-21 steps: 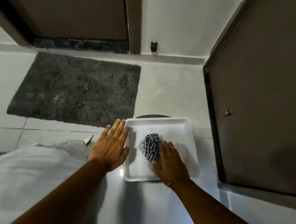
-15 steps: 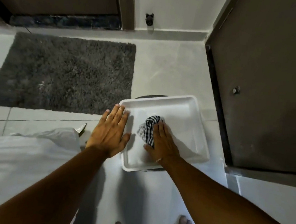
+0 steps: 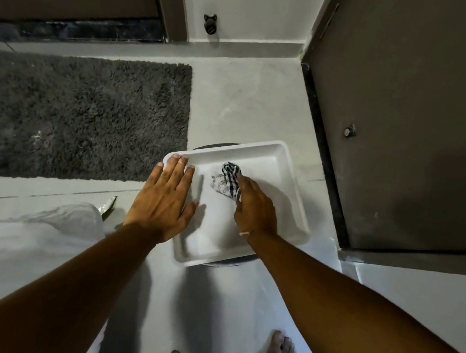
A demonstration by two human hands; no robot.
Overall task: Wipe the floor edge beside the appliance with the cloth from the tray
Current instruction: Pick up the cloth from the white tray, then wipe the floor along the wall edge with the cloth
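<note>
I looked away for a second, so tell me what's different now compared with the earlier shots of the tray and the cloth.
The right hand has closed further over the checked cloth, bunching it toward the tray's middle; the cloth has not left the white tray. The left hand stays flat on the tray's left rim. The view itself tilted downward, so both feet now show. The grey mat lies as before.

The cloth (image 3: 227, 182) lies in the tray (image 3: 263, 153), under the right hand (image 3: 256, 207). The left hand (image 3: 163, 197) rests on the tray's left rim. A mat (image 3: 80, 117) lies beyond the left hand.
</note>
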